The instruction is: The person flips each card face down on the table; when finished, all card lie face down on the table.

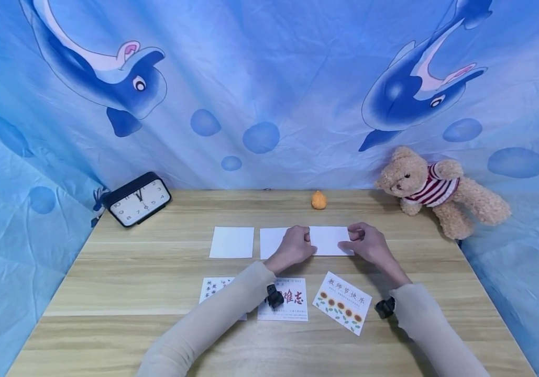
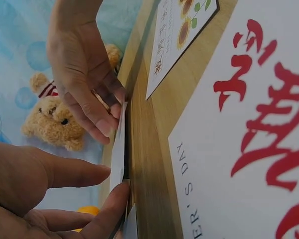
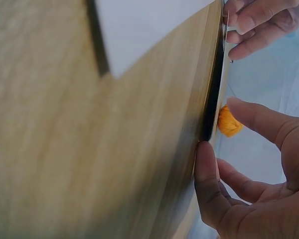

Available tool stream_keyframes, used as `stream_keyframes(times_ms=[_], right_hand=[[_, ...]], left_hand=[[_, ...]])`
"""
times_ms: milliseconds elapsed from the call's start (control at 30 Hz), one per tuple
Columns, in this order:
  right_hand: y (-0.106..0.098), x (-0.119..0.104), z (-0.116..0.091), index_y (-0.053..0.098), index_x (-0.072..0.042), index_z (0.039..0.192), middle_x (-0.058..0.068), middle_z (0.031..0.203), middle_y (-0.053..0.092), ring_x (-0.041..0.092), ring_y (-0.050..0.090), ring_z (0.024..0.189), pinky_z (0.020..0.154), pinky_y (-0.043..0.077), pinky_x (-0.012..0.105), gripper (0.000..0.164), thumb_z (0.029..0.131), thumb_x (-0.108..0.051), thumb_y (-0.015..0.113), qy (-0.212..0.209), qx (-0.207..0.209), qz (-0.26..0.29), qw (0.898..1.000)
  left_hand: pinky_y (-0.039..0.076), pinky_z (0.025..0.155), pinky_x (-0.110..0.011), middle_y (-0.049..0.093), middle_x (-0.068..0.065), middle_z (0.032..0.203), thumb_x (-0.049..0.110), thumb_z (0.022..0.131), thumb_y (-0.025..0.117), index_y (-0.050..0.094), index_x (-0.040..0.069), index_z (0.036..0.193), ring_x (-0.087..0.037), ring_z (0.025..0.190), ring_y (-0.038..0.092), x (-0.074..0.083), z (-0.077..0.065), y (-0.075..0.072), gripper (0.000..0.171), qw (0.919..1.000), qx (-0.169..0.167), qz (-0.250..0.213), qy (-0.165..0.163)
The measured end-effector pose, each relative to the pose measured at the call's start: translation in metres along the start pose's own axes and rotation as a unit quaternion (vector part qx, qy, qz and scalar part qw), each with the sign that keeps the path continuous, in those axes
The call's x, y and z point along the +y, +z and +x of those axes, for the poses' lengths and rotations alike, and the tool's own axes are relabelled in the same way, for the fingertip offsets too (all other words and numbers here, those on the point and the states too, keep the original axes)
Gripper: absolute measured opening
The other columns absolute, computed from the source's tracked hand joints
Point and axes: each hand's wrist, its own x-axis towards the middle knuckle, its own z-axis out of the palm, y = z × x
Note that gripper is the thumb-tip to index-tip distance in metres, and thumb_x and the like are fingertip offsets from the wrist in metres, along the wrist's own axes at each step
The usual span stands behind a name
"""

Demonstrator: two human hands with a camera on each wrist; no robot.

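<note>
My left hand (image 1: 296,244) and right hand (image 1: 370,243) hold a blank white card (image 1: 328,241) by its two short ends, thumbs at the near corners and fingers at the far ones. In the right wrist view the card shows edge-on, close over the table with a dark strip below it. Left of it lies another white card (image 1: 271,241), partly behind my left hand, and farther left a third white card (image 1: 231,242). Nearer me are a sunflower card (image 1: 343,302), set askew, a card with red characters (image 1: 283,311), and a card with black characters (image 1: 210,288), partly under my left sleeve.
A black-framed clock (image 1: 139,201) stands at the table's back left. Behind the held card sits a small orange object (image 1: 318,200). A teddy bear (image 1: 439,188) in a striped top leans at the back right against the blue dolphin curtain (image 1: 297,78).
</note>
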Motion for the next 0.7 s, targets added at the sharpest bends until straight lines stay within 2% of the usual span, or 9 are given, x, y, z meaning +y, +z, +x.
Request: stream_keyframes(times_ms=[100,167,200,267,367,533,700], right_hand=[[-0.001,-0.002,-0.002,0.059,0.0,0.138,0.02,0.117,0.067,0.029,0.063,0.102,0.079,0.049,0.027,0.061,0.091,-0.031,0.081,0.005,-0.005,-0.001,1.0],[-0.002,-0.004,-0.005,0.058,0.0,0.139,0.019,0.115,0.066,0.028,0.062,0.099,0.075,0.049,0.026,0.061,0.092,-0.032,0.079,0.01,-0.012,0.0,1.0],[-0.002,-0.005,-0.006,0.057,0.001,0.139,0.019,0.114,0.065,0.027,0.062,0.097,0.074,0.048,0.026,0.06,0.093,-0.032,0.078,0.011,-0.014,-0.001,1.0],[-0.001,-0.007,-0.009,0.057,0.001,0.139,0.018,0.112,0.066,0.026,0.062,0.095,0.073,0.048,0.026,0.059,0.095,-0.033,0.076,0.01,-0.016,-0.004,1.0],[0.0,-0.012,-0.015,0.056,0.002,0.139,0.017,0.11,0.067,0.027,0.063,0.095,0.072,0.049,0.027,0.058,0.097,-0.033,0.074,-0.005,-0.008,-0.014,1.0],[0.007,-0.019,-0.024,0.056,0.003,0.139,0.018,0.109,0.069,0.031,0.067,0.101,0.076,0.054,0.029,0.056,0.097,-0.029,0.073,-0.05,0.012,-0.024,0.998],[0.016,-0.031,-0.033,0.056,0.0,0.14,0.018,0.113,0.068,0.03,0.068,0.1,0.074,0.055,0.028,0.054,0.098,-0.029,0.072,-0.065,-0.005,-0.008,0.998]], left_hand=[[0.036,0.058,-0.021,0.048,0.0,0.07,0.007,0.086,0.078,0.06,0.004,0.078,-0.014,0.065,0.047,0.001,-0.002,-0.002,0.02,1.0,-0.003,-0.001,-0.002],[0.041,0.06,-0.021,0.054,-0.003,0.077,0.008,0.088,0.078,0.066,-0.001,0.09,-0.014,0.069,0.05,0.002,-0.004,-0.005,0.015,0.9998,-0.005,-0.018,-0.001],[0.044,0.063,-0.02,0.057,-0.005,0.083,0.007,0.088,0.078,0.069,-0.004,0.1,-0.013,0.072,0.052,0.003,-0.006,-0.007,0.018,0.9996,-0.004,-0.029,0.002],[0.051,0.07,-0.02,0.064,-0.01,0.097,0.006,0.089,0.077,0.068,-0.006,0.123,-0.013,0.08,0.058,0.003,-0.009,-0.012,0.038,0.9986,-0.001,-0.052,0.008],[0.059,0.077,-0.022,0.065,-0.016,0.118,0.006,0.089,0.078,0.053,-0.006,0.147,-0.015,0.091,0.065,0.003,-0.017,-0.02,0.064,0.9965,-0.002,-0.082,0.016],[0.059,0.074,-0.021,0.067,-0.017,0.123,0.011,0.088,0.08,0.055,-0.002,0.147,-0.019,0.095,0.071,-0.005,-0.031,-0.032,0.066,0.997,-0.006,-0.072,0.027],[0.06,0.074,-0.022,0.069,-0.017,0.12,0.016,0.089,0.08,0.059,0.0,0.143,-0.022,0.095,0.074,-0.017,-0.051,-0.045,0.06,0.9976,-0.002,-0.057,0.04]])
